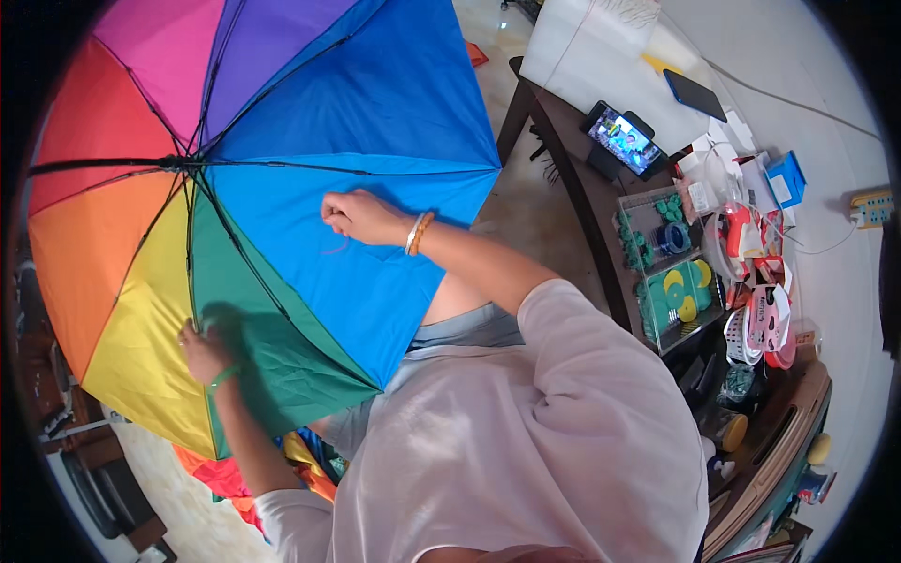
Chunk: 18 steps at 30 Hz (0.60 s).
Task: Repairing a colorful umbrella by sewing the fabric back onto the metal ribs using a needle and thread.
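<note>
A rainbow-coloured umbrella (310, 211) lies opened across my lap with its inside facing up. Its black ribs (249, 249) fan out from the hub and shaft at the left. My left hand (204, 355), with a green bangle at the wrist, pinches a rib where the yellow and green panels meet. Over the light-blue panel, my right hand (364, 218) is closed, its fingertips pressed together. A thin purple thread (334, 251) trails just below those fingers and appears held in them. Whether a needle is there is too small to tell.
To the right, a dark table carries a phone on a stand (623, 139), a clear divided box (671, 267) of green and yellow pieces, and a dark tablet (695, 94). Baskets and packets crowd beyond. More colourful fabric (221, 474) lies on the floor at lower left.
</note>
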Each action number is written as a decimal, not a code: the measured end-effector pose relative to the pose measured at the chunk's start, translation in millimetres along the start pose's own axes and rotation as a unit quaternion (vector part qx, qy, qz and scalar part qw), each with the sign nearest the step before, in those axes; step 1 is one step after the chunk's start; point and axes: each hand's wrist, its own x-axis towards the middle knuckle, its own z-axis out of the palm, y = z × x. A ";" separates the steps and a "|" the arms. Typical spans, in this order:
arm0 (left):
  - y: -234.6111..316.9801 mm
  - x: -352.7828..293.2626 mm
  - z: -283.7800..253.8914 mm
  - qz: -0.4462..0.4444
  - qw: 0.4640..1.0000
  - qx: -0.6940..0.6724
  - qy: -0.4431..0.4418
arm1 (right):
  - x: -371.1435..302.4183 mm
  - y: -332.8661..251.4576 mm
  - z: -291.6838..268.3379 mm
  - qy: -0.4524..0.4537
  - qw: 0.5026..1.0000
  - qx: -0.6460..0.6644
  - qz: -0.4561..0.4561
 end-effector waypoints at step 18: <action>172.8 -76.3 40.9 0.007 0.987 -0.052 -0.153 | 2.5 5.5 5.9 0.083 0.994 -0.066 -0.018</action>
